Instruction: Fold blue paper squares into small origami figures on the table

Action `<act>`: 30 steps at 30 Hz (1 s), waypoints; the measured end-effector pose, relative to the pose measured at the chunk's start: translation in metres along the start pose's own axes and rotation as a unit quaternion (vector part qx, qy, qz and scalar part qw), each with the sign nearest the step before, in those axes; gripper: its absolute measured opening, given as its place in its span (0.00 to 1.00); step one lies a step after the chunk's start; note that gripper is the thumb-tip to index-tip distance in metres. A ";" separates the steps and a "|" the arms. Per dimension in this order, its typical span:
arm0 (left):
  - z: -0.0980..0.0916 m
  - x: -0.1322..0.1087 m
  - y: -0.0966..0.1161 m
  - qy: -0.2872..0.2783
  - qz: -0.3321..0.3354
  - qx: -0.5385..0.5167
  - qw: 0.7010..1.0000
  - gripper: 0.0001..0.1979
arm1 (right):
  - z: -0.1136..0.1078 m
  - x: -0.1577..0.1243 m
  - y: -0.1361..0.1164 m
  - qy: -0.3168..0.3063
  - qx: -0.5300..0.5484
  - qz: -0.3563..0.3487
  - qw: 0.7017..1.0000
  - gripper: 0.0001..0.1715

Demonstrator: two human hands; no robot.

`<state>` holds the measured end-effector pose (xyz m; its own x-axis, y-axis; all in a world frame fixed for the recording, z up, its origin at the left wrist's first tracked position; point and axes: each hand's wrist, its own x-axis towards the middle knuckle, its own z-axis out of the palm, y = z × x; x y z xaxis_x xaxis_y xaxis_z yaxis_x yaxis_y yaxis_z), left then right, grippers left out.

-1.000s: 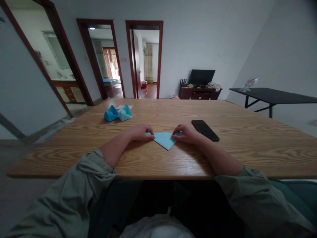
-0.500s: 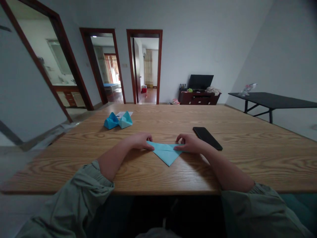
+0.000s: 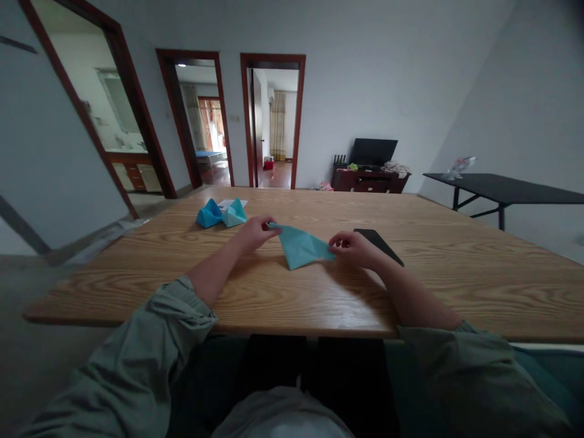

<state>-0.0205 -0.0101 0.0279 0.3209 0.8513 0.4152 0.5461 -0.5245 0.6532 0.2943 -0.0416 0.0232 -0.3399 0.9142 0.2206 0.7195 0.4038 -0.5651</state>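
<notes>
A light blue paper triangle [image 3: 301, 247] is held just above the wooden table [image 3: 319, 292] between both hands. My left hand [image 3: 253, 231] pinches its far left corner. My right hand [image 3: 354, 248] pinches its right corner. The paper tilts, with its point toward me near the tabletop. A black phone [image 3: 382, 243] lies on the table right behind my right hand, partly hidden by it.
Two folded blue paper shapes [image 3: 222, 213] sit at the far left of the table beside a white slip. A black side table [image 3: 506, 188] stands at the right wall. A TV on a dark cabinet [image 3: 370, 177] and open doorways are behind.
The paper triangle lay flat under both hands' fingertips; now both hands have lifted it off the table and turned it. The head view has shifted slightly.
</notes>
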 end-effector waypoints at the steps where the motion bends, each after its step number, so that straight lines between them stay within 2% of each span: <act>1: 0.000 0.001 0.002 0.022 0.004 -0.004 1.000 0.15 | -0.001 0.001 0.000 0.041 -0.006 -0.013 0.999 0.16; 4: -0.001 0.002 0.007 0.083 0.050 0.008 0.995 0.13 | -0.003 0.002 -0.003 0.161 -0.037 -0.055 0.985 0.14; 5: -0.002 0.002 0.008 0.093 0.072 0.018 0.993 0.11 | -0.004 0.002 -0.004 0.188 -0.050 -0.063 0.979 0.13; 7: -0.001 0.001 0.008 0.078 0.100 0.047 0.991 0.08 | -0.004 0.002 -0.002 0.207 -0.076 -0.065 0.973 0.11; 9: 0.002 -0.001 0.004 0.025 0.092 0.086 0.992 0.07 | -0.002 0.001 0.003 0.179 -0.105 -0.062 0.976 0.09; 13: 0.006 -0.008 -0.005 -0.122 0.052 0.163 0.978 0.11 | 0.006 0.001 0.018 0.041 -0.145 -0.036 0.988 0.08; 15: 0.007 -0.012 -0.005 -0.167 0.041 0.179 0.969 0.14 | 0.010 0.002 0.023 0.003 -0.144 -0.023 0.989 0.09; 18: 0.008 -0.016 -0.002 -0.181 0.038 0.199 0.962 0.18 | 0.012 0.004 0.027 0.011 -0.159 -0.008 0.987 0.11; 21: 0.011 -0.016 -0.003 -0.170 0.019 0.210 0.963 0.19 | 0.013 0.005 0.029 0.039 -0.162 0.035 0.985 0.12; 26: 0.017 -0.013 -0.020 -0.150 -0.051 0.157 0.975 0.27 | 0.015 0.004 0.032 0.045 -0.103 0.091 0.989 0.30; 28: 0.018 -0.012 -0.023 -0.158 -0.062 0.135 0.976 0.26 | 0.015 0.003 0.031 0.037 -0.095 0.096 0.990 0.28; 30: 0.018 -0.011 -0.023 -0.161 -0.063 0.127 0.977 0.26 | 0.014 0.003 0.030 0.028 -0.100 0.098 0.990 0.20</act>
<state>-0.0224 -0.0073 -0.0033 0.4438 0.8912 0.0939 0.7578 -0.4291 0.4916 0.3058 -0.0271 -0.0040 -0.1511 0.9740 0.1688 0.8763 0.2110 -0.4332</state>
